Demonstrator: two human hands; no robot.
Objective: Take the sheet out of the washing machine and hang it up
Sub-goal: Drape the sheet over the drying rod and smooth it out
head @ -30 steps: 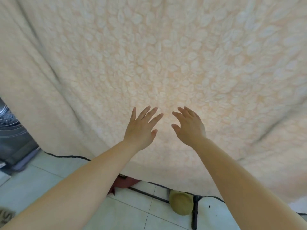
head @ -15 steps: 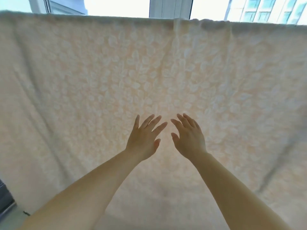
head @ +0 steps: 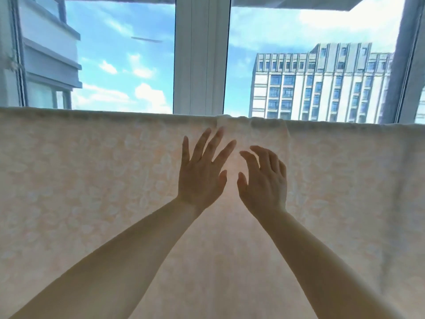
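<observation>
The cream sheet with a pale leaf pattern hangs spread across the whole width of the view, its top edge folded over a line just below the window. A small bunched fold sits at the top edge near the middle. My left hand is raised in front of the sheet, fingers straight and spread, holding nothing. My right hand is beside it with fingers loosely bent, also holding nothing. Whether the fingertips touch the cloth I cannot tell. The washing machine is out of view.
Behind the sheet is a large window with a white centre frame. Through it show blue sky and a tall pale building. A grey window post stands at the right.
The view has tilted up from the floor and the sheet's lower part to its top edge and the window. Both hands have risen along the sheet toward its top edge.
</observation>
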